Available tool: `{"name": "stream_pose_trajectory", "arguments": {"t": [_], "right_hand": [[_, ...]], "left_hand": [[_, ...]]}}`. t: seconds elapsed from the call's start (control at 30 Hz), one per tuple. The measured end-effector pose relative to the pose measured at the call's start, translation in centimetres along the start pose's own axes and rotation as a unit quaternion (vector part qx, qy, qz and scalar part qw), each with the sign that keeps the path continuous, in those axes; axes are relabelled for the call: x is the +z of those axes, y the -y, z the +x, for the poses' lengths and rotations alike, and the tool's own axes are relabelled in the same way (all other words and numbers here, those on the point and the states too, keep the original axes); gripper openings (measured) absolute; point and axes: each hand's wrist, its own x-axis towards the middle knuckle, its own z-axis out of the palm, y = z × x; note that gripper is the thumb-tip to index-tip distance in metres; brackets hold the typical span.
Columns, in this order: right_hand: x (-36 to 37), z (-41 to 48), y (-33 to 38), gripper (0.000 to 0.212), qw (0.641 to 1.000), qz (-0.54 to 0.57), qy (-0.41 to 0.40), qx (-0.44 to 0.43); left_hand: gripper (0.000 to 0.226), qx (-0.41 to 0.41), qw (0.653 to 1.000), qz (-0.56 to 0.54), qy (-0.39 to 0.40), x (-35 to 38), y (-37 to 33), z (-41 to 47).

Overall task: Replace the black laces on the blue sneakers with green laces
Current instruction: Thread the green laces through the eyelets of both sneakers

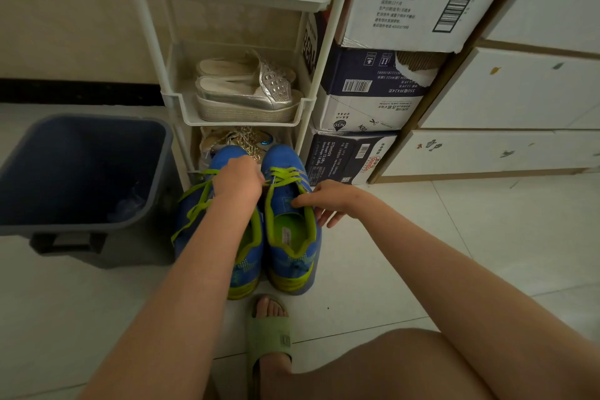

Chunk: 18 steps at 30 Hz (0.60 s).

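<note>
A bright green flat lace is pinched in the left hand's curled grip. The edge of the blue mesh sneaker, stood on the floor, is nipped by the right hand's thumb and forefinger. "N30" is printed on a white carton.

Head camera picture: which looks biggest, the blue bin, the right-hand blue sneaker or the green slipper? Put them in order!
1. blue bin
2. right-hand blue sneaker
3. green slipper, nearer the camera and partly hidden, so 2 and 3 are unsure.

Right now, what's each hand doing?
Left hand: closed, fingers curled, pinching the green lace.
Right hand: closed, thumb and forefinger pinching the green lace too, other fingers loose.
</note>
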Motion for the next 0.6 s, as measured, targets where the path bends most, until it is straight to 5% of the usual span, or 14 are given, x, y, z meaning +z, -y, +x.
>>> {"name": "stream_pose_trajectory", "arguments": {"t": [0.27,0.43,0.53,0.6], "right_hand": [[0.0,-0.2,0.1,0.033,1.0,-0.012,-0.002,0.004],[-0.6,-1.2,0.8,0.055,0.999,-0.037,0.007,0.004],[-1.2,-1.3,1.8,0.055,0.995,0.006,-0.097,-0.037],[-1.5,-0.7,2.6,0.038,0.975,0.029,-0.194,-0.101]], "left_hand": [[0.027,-0.081,0.991,0.046,0.099,-1.3,0.3,1.5],[0.025,-0.095,0.991,0.041,0.088,-1.4,0.1,1.2],[0.019,-0.084,0.993,0.024,0.085,-1.7,-0.1,1.1],[0.02,-0.055,0.994,0.017,0.093,-1.3,0.2,1.3]]}}
